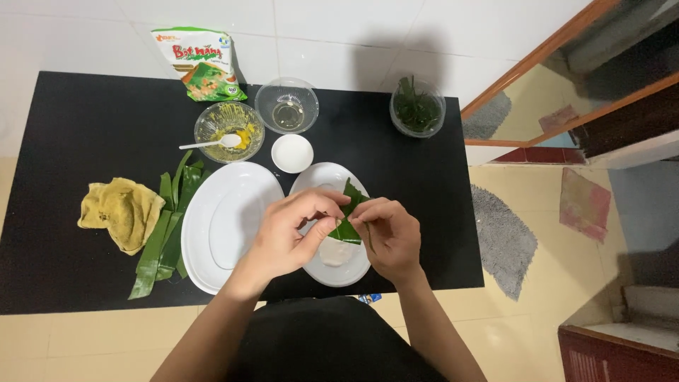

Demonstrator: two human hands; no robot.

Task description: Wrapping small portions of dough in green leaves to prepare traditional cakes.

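A black worktop [85, 127] carries a large white oval plate [226, 226], a smaller oval plate [322, 177] and a bundle of long green leaves [166, 226]. Above the smaller plate, the left hand [290, 230] and right hand [392, 237] hold a folded green leaf [348, 212]. Its long axis runs from upper right, away from the person, down-left, with fingers of both hands pinched shut on it.

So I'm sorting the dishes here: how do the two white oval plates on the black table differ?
The left plate looks larger than the right plate. The left plate looks bare; the right plate carries a pale lump. The left plate is in full view, while the left hand and right hand, pinching a green leaf, cover much of the right plate. Both are white, oval and on the black table.
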